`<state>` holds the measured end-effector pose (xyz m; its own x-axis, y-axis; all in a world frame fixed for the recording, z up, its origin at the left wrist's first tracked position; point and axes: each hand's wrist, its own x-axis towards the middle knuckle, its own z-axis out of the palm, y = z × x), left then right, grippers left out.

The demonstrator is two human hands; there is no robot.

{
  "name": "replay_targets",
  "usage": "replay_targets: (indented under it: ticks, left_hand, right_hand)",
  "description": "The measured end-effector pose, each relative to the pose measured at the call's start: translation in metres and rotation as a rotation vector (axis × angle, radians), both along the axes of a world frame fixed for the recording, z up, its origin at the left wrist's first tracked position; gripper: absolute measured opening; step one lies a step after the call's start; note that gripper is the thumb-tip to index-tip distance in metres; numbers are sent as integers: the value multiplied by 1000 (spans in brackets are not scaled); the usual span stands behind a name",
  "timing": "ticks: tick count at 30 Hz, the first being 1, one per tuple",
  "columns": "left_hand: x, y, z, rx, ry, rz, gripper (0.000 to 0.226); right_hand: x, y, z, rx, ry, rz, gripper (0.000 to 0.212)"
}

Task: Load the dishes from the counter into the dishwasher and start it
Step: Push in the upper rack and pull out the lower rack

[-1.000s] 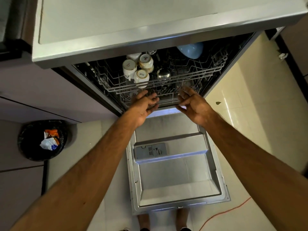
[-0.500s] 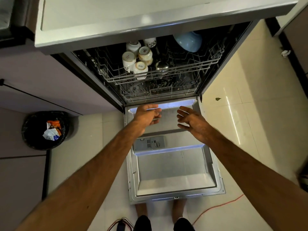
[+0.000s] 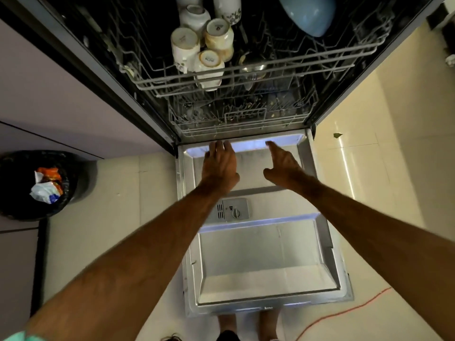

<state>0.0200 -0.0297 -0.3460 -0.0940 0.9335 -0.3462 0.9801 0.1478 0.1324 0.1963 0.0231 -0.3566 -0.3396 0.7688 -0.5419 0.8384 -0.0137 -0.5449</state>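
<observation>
The dishwasher stands open, its steel door (image 3: pixel 266 252) folded down flat in front of me. The upper rack (image 3: pixel 320 57) holds several upturned white mugs (image 3: pixel 204 48) and a blue bowl (image 3: pixel 309 14). Below it the lower rack (image 3: pixel 241 119) sits pushed inside, with cutlery dimly visible. My left hand (image 3: pixel 220 166) reaches over the inner end of the door, fingers spread, holding nothing. My right hand (image 3: pixel 283 166) is beside it, fingers extended toward the lower rack's front edge, also holding nothing.
A detergent dispenser (image 3: pixel 232 209) sits in the middle of the door. A black bin (image 3: pixel 37 185) with rubbish stands on the floor at left beside the cabinet front. An orange cable (image 3: pixel 344 311) crosses the tiled floor at lower right. My feet (image 3: pixel 248 323) show below the door.
Both hands drew back from the rack front, then dropped low over the door's inner end near the lower rack. The camera has tilted down and moved closer.
</observation>
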Motion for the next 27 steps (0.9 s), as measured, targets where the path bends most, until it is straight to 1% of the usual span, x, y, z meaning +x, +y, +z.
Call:
replay_targets:
  ticks: [2, 3, 5, 7, 10, 12, 15, 17, 19, 21, 22, 24, 26, 27]
  left_hand:
    - [-6, 23, -20, 57, 113, -65, 98]
    - [-10, 35, -28, 92, 166, -91, 105]
    - [-16, 62, -39, 175, 249, -138, 112]
    - [-25, 89, -52, 200, 296, -194, 115]
    - [-37, 119, -73, 110, 308, -286, 106]
    - [-39, 128, -89, 81, 279, -313, 102]
    - [-41, 130, -105, 145, 228, -273, 97]
    - [-40, 129, -113, 163, 193, -263, 99]
    - [-38, 130, -116, 175, 203, -261, 102]
    - [-35, 129, -110, 145, 173, -211, 102]
    - [-32, 127, -107, 129, 148, -182, 100]
    - [-27, 120, -99, 88, 86, -131, 88]
    - [-22, 106, -97, 56, 45, -127, 76]
    - [-19, 96, -96, 40, 40, -135, 74]
  right_hand:
    - [-13, 21, -22, 105, -70, 103, 99]
    - [-20, 33, -33, 188, -89, 135, 102]
    - [-35, 59, -44, 381, -125, 166, 107]
    - [-48, 87, -55, 504, -180, 201, 110]
    - [-59, 117, -71, 474, -296, 317, 114]
    - [-61, 123, -87, 473, -337, 344, 116]
    - [-64, 116, -102, 572, -339, 289, 121]
    - [-68, 111, -105, 569, -364, 265, 125]
    - [-73, 109, -106, 565, -383, 236, 129]
    - [-77, 110, -107, 541, -359, 218, 130]
    - [-76, 110, -106, 532, -342, 213, 129]
    - [-71, 102, -100, 521, -347, 221, 126]
    - [-61, 87, -97, 459, -345, 239, 122]
    - [-55, 77, -96, 418, -343, 258, 120]
